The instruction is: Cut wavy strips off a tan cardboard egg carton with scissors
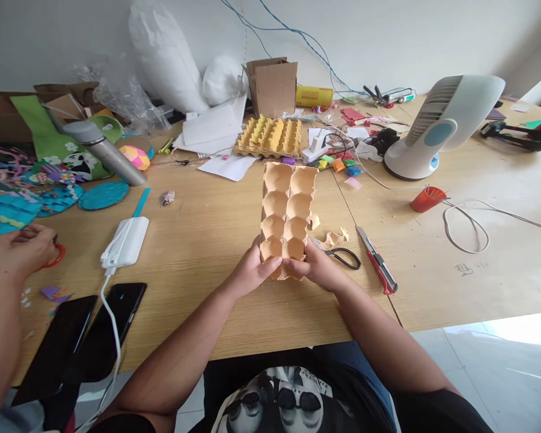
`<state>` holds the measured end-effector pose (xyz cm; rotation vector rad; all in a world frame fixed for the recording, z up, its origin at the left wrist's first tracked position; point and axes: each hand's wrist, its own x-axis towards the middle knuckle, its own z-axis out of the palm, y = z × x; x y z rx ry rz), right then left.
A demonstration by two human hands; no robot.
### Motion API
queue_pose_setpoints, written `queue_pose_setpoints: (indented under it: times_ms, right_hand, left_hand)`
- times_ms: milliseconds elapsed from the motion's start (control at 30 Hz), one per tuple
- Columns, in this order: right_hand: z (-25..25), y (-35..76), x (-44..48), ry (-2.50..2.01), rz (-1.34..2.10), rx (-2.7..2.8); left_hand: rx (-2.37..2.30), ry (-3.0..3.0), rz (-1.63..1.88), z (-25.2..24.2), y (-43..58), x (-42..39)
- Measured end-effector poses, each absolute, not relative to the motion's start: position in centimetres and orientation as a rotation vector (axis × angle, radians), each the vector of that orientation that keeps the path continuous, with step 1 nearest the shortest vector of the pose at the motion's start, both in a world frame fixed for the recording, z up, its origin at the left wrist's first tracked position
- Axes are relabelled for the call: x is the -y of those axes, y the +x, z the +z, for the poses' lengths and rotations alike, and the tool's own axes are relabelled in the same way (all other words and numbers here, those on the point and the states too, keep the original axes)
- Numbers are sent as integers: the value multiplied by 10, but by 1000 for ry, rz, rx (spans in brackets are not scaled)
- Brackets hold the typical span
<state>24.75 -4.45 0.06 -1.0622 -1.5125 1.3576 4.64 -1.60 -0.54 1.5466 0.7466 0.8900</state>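
Note:
Between my two hands is a tan cardboard egg carton, two cups wide, its hollow cups facing me and its upper edge torn ragged. My left hand grips the lower left corner, thumb on the front. On the lower right corner, my right hand holds it the same way, fingers behind. Just right of the carton lie torn carton scraps and black-handled scissors, partly hidden by my right hand. A red utility knife rests farther right.
Another person's hand is at the left edge near red-handled scissors. Phones, a white power bank and a cable lie nearby. Behind are a yellow egg tray and cardboard box; a fan and orange cup stand right.

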Motion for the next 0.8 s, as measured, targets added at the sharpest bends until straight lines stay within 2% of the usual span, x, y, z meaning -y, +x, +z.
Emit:
queue_pose_setpoints:
  times_ms: [433, 667, 800]
  right_hand:
    - [-1, 246, 44, -1085, 1270, 1547]
    - [0, 254, 42, -986, 1462, 1467]
    - [5, 255, 41, -940, 1518, 1219]
  left_hand:
    - [-780, 1624, 885, -8, 48, 13]
    - [-657, 1452, 796, -4, 46, 16]
    - [-661, 1483, 741, -2, 45, 19]
